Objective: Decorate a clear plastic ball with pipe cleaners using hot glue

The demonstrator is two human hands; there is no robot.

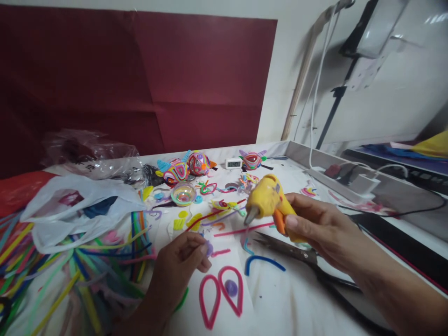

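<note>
Pink loops: two teardrop pipe-cleaner shapes nearest on the white table, the right one around a purple dot.
Left hand: fingers pinched closed on a small purple piece, just above the loops.
Right hand: fingers wrapped around a yellow glue gun, thumb beside its orange trigger, nozzle aimed left and down.
Scissors: lying under the right hand.
Pipe cleaners: heaped at near left.

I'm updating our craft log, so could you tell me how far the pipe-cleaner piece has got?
Done: two pink teardrop loops lie shaped, one with a purple coil inside. In hand: the right hand holds the yellow glue gun; the left hand pinches a small purple piece. Left: the other loop is unfilled.
</note>
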